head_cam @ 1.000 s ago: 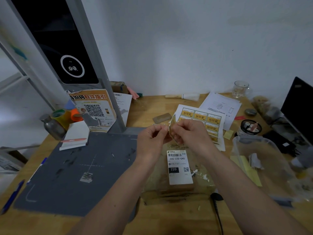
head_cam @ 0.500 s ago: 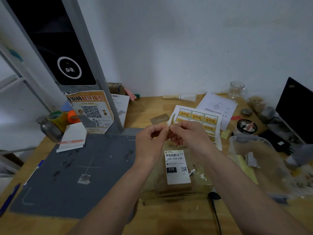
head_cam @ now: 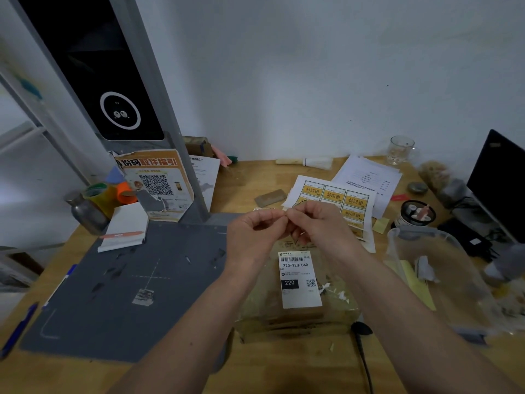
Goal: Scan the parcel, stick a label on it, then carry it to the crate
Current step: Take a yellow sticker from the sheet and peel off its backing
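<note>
A flat brown parcel [head_cam: 295, 317] in clear wrap lies on the wooden desk [head_cam: 284, 371], with a white shipping label [head_cam: 299, 278] reading 220-220-C40 on top. Above its far end my left hand [head_cam: 252, 237] and my right hand [head_cam: 318, 223] meet fingertip to fingertip, both pinching a small yellow sticker label [head_cam: 287, 213], which is mostly hidden by the fingers. Just behind the hands lies the sheet of yellow labels [head_cam: 341, 200]. The scanner stand [head_cam: 119, 109] rises at the left over a grey mat [head_cam: 119, 282].
A clear plastic bin [head_cam: 437, 277] stands to the right of the parcel, with a black screen [head_cam: 500, 183] beyond it. Papers [head_cam: 369, 177], a glass [head_cam: 400, 150] and a small jar [head_cam: 416, 217] sit at the back right. Tape rolls [head_cam: 108, 194], a notepad [head_cam: 125, 228] and a QR poster [head_cam: 156, 186] crowd the left.
Both hands stay together over the parcel's far end, working the small sticker between the fingertips. The sticker piece that stood up above the fingers earlier is now tucked between them.
</note>
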